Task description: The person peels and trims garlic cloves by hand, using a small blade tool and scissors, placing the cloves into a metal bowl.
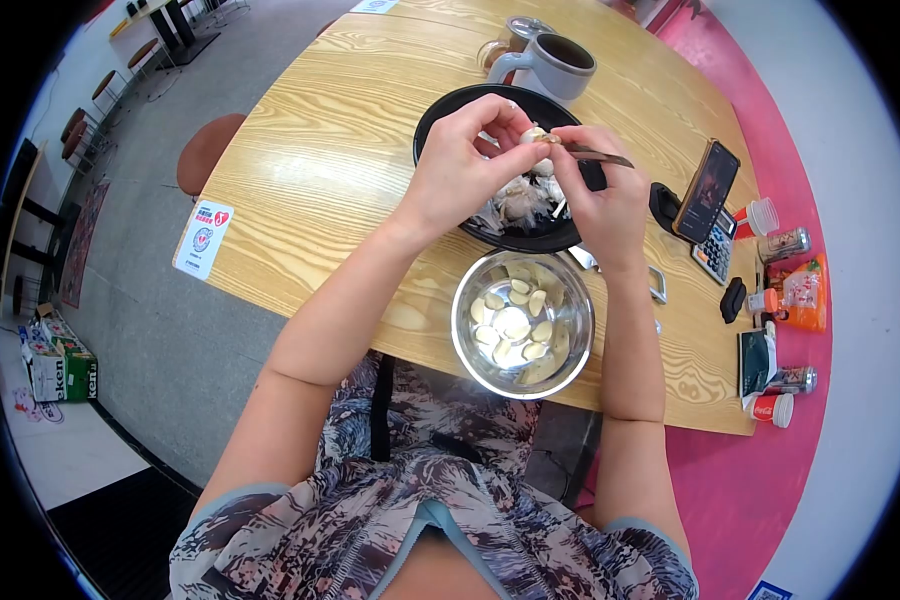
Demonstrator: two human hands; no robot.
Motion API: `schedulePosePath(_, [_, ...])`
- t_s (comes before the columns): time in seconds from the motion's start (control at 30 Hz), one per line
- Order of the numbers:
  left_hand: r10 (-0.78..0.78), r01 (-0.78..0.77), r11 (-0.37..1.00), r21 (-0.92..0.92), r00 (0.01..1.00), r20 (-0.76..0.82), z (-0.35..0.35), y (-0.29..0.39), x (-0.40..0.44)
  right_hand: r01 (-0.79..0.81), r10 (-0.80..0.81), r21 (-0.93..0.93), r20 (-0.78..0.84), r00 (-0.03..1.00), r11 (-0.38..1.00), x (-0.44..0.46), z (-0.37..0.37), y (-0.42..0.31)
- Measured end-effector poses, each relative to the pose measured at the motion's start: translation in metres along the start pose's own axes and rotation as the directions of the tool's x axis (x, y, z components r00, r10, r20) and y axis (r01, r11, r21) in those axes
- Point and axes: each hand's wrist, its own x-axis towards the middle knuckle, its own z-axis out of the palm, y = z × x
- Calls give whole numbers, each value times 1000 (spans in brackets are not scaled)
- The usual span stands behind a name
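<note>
My left hand (465, 155) pinches a pale garlic clove (531, 135) between thumb and fingers, above a black bowl (432, 112). Close against it, my right hand (602, 195) is closed on a small knife (600, 156), whose thin metal end sticks out to the right. Fingertips of both hands meet at the clove, partly covering it. Papery garlic skins (519, 204) and some whitish garlic lie in the black bowl. Nearer my body, a shiny steel bowl (460, 345) contains several peeled garlic cloves (541, 331).
Behind the black bowl stand a grey mug (562, 68) and a glass jar (526, 28). To the right, a propped phone (708, 190) is beside a calculator (714, 252). Cans, cups and an orange packet (803, 292) line the wooden table's (300, 190) right edge.
</note>
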Motion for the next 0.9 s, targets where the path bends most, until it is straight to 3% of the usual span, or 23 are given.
schedulePosePath(0.13, [-12, 13, 1000, -18, 1000, 15, -1, -2, 1, -3, 3, -63, 11, 1000, 998, -1, 0, 2])
schedulePosePath(0.2, [-199, 204, 889, -410, 978, 55, -5, -3, 3, -3, 3, -81, 1, 1000, 997, -1, -1, 2])
schedulePosePath(0.3, [-228, 195, 818, -541, 974, 6, -13, -8, 9, -88, 88, -27, -19, 996, 996, 2, -7, 1])
schedulePosePath(0.37, [-243, 217, 805, -552, 970, 26, -14, -8, 9, -118, 118, 54, -6, 993, 992, 3, -9, 2])
schedulePosePath(0.53, [-257, 258, 785, -563, 963, 84, -10, -6, 7, -124, 124, 55, 18, 992, 991, 4, -11, 6])
schedulePosePath(0.6, [-221, 207, 880, -427, 975, 16, -10, -11, 5, -135, 134, 60, 22, 991, 989, 4, -11, 6])
schedulePosePath(0.9, [-255, 264, 894, -361, 964, 73, -12, -4, 4, -181, 177, 159, 42, 983, 970, 3, -12, 10])
